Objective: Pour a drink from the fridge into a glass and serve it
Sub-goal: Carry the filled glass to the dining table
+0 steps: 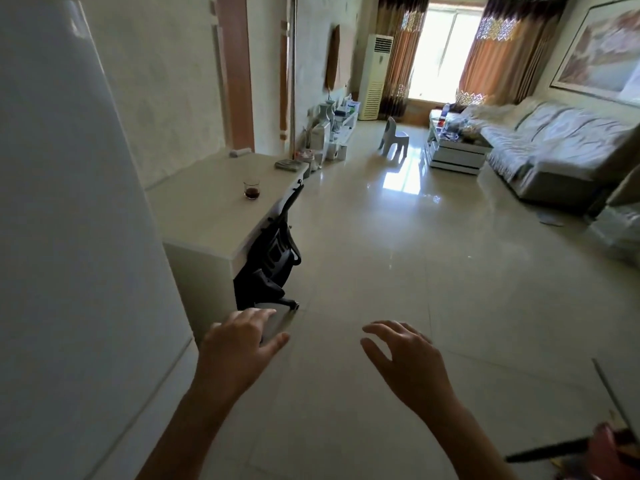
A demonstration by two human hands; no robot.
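A small clear glass (pixel 251 189) with a little dark red drink in its bottom stands on the pale desk (pixel 204 216) against the left wall. The white fridge (pixel 69 237) fills the left side of the view, its door closed. My left hand (pixel 242 348) hovers low in front of the fridge's corner, fingers spread, holding nothing. My right hand (pixel 405 358) hangs beside it over the floor, fingers apart and empty. Both hands are well short of the glass. No bottle or drink container is in sight.
A black office chair (pixel 273 258) is tucked under the desk's near end. A folded cloth (pixel 288 164) lies at the desk's far end. Tiled floor runs ahead to a coffee table (pixel 457 150), sofa (pixel 554 143) and small white chair (pixel 393 135).
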